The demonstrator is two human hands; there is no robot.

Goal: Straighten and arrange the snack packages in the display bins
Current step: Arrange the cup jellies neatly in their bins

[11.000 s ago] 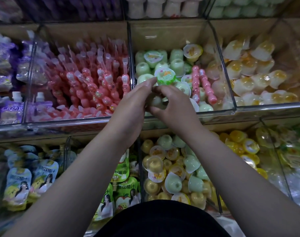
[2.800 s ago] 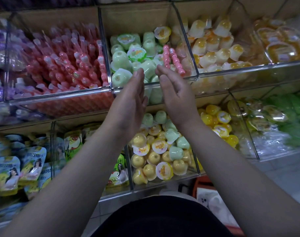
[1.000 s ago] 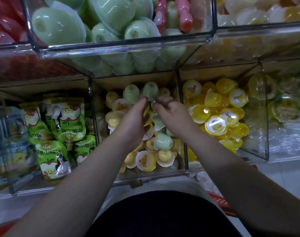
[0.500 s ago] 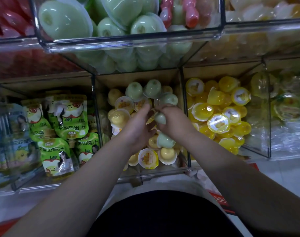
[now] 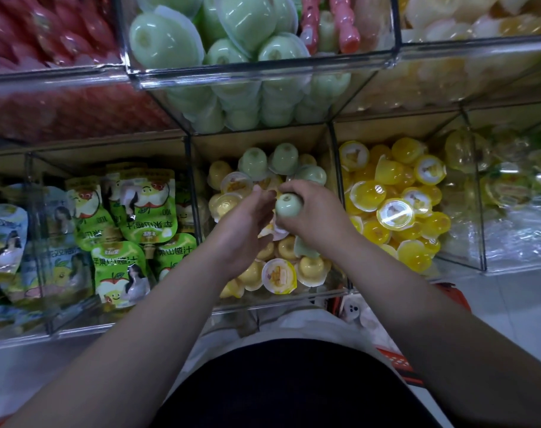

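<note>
Green jelly cup [image 5: 289, 206]: dome up, gripped in the curled fingers of the right hand [image 5: 315, 219], over the lower middle bin [image 5: 263, 139] of mixed cups. Left hand [image 5: 244, 223]: fingers near straight, pressed among the cups (nothing plainly held). Best set gently beside the green cups [image 5: 283, 159] at the back, dome up.

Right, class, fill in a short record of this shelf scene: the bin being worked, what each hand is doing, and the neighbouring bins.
Active bin: lower middle bin, mixed yellow and pale green cups
Right hand: grips a pale green jelly cup
Left hand: in the same bin, grip unclear
Left bin: green juice pouches
Right bin: yellow jelly cups
Above: large green cups
</note>
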